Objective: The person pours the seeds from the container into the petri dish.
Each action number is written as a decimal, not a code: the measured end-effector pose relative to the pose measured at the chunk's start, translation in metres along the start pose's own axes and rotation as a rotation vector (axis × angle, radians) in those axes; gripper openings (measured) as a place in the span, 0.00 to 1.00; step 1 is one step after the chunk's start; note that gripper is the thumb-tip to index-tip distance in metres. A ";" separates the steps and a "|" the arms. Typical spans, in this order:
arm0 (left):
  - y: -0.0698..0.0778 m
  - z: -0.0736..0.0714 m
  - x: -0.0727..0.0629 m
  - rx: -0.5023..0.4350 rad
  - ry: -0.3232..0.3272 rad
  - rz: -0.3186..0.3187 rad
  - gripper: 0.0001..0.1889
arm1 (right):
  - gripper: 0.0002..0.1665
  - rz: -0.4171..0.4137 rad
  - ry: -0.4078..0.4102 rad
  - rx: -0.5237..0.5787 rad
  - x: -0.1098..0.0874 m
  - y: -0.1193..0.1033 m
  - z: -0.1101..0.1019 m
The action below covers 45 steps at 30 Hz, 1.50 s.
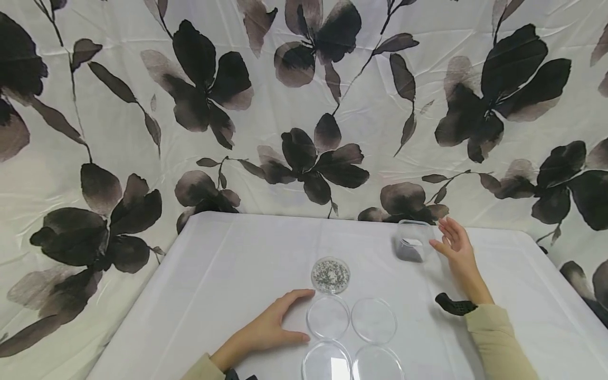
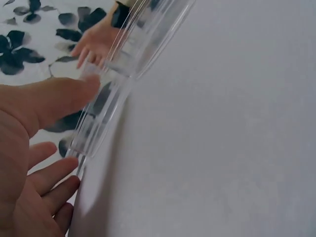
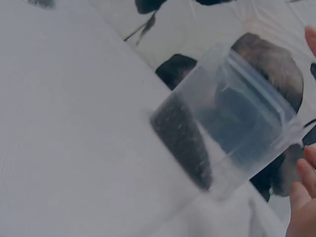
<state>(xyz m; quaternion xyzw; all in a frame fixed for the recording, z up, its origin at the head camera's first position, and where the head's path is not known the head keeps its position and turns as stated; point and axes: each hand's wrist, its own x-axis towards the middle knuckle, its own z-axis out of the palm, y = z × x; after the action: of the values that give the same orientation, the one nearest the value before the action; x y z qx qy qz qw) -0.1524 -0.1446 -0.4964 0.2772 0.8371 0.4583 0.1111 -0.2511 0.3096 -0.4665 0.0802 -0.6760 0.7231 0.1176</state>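
Note:
My left hand (image 1: 271,327) lies at the left edge of a clear round dish (image 1: 328,316), thumb and forefinger spread apart at its rim. Just behind that dish sits another round dish (image 1: 330,275) scattered with small dark and pale bits. At the far right, my right hand (image 1: 459,256) is held beside a clear plastic tub (image 1: 412,241), fingers extended and nothing in its grasp. Dark grains (image 3: 180,143) are heaped along the bottom of the tub in the right wrist view. The left wrist view shows the left thumb (image 2: 64,101) overlapping the stacked dish edges.
More clear dishes stand close together, one at the right (image 1: 374,320) and others along the near edge (image 1: 378,364). They rest on a white-covered table (image 1: 228,253). A flower-printed cloth (image 1: 266,105) hangs right behind the table's back edge.

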 end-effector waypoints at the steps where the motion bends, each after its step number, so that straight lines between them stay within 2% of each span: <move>1: 0.001 0.001 0.000 0.000 -0.001 -0.001 0.45 | 0.49 0.027 0.002 0.026 -0.001 0.004 0.000; 4: 0.001 0.004 0.003 0.017 0.009 0.013 0.46 | 0.55 0.099 -0.018 0.050 -0.002 0.014 0.000; 10: -0.005 0.006 0.016 0.065 0.034 0.082 0.46 | 0.62 0.178 -0.094 -0.069 0.001 0.021 0.006; 14: -0.011 0.009 0.021 0.114 0.047 0.148 0.45 | 0.61 0.151 -0.095 -0.142 0.004 0.026 0.010; 17: -0.012 0.011 0.022 0.144 0.066 0.181 0.45 | 0.61 0.120 -0.060 -0.194 0.006 0.030 0.011; 25: -0.007 0.013 0.020 0.165 0.102 0.174 0.44 | 0.60 0.116 -0.015 -0.297 0.006 0.032 0.014; 32: -0.007 0.013 0.021 0.182 0.106 0.171 0.43 | 0.61 0.087 -0.021 -0.432 0.006 0.018 0.013; 37: -0.007 0.014 0.021 0.193 0.102 0.182 0.42 | 0.60 0.055 -0.031 -0.418 0.004 0.001 0.019; 45: -0.006 0.013 0.022 0.202 0.090 0.188 0.41 | 0.58 0.035 -0.034 -0.390 -0.002 -0.034 0.043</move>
<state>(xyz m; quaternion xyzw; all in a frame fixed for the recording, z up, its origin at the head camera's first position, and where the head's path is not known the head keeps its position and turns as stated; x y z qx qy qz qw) -0.1667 -0.1256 -0.5077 0.3434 0.8534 0.3921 0.0016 -0.2413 0.2691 -0.4319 0.0560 -0.8064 0.5790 0.1069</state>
